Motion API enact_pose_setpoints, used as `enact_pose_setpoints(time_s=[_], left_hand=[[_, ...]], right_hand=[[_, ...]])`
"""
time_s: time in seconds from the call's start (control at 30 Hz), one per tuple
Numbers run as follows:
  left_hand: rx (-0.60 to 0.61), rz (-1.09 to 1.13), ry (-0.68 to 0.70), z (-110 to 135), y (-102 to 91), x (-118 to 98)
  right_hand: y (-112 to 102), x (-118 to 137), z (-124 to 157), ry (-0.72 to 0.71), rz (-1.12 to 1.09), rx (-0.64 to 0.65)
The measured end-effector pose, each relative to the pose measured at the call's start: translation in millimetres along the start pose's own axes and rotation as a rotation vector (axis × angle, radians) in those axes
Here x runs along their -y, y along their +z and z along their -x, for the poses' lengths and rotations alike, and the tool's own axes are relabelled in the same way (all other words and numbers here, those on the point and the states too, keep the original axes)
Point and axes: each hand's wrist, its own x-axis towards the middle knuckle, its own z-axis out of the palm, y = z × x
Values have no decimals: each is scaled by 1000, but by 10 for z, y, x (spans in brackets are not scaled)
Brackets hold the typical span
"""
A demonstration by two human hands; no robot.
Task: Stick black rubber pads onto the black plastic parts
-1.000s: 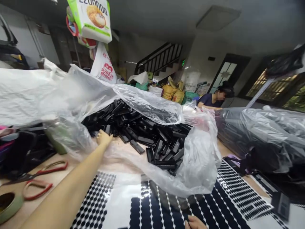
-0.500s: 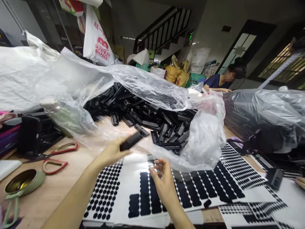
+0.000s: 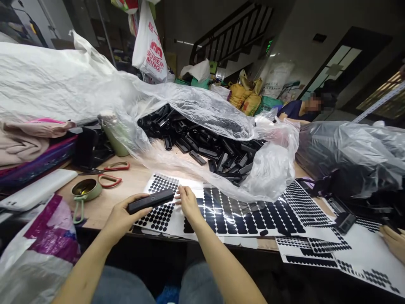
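My left hand (image 3: 122,215) grips a long black plastic bar (image 3: 150,200) and holds it level above the table's near edge. My right hand (image 3: 187,200) is at the bar's right end, fingers pinched together over a white sheet of black round and oval stickers (image 3: 228,211). What the fingers pinch is too small to make out. Behind the sheets, an open clear plastic bag (image 3: 202,109) spills a heap of the same black bars (image 3: 202,145) onto the wooden table (image 3: 104,202).
Red-handled scissors (image 3: 109,173) and a green cup (image 3: 84,190) lie left of the sheets, next to a white slab (image 3: 38,190) and folded cloth. A second filled bag (image 3: 348,156) sits right. A co-worker's hand (image 3: 392,240) rests at the right edge; another person sits behind.
My left hand reached into the heap, took one black bar and drew it back toward me. My right hand rose from the sheet to meet the bar's end. The view tipped downward.
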Motion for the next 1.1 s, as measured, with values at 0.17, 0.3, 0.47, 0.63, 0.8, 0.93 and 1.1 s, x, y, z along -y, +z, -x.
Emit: enact_pose_setpoints(time_s=[0.17, 0.3, 0.47, 0.63, 0.8, 0.93, 1.1], left_hand=[[-209, 55, -31, 71, -137, 152], [-199, 118, -75, 151, -128, 210], [-110, 116, -125, 178, -56, 257], [8, 4, 28, 165, 172, 141], [41, -10, 205, 176, 423, -4], [35, -18, 277, 211, 499, -27], [38, -21, 295, 254, 544, -38]], right_hand=[[91, 28, -306, -17, 463, -42], [188, 46, -374, 17, 549, -37], [70, 160, -299, 6, 529, -19], [-118, 406, 156, -96, 262, 18], [-169, 527, 511, -155, 183, -13], [-213, 483, 561, -166, 187, -29], [-259, 430, 590, -169, 212, -16]])
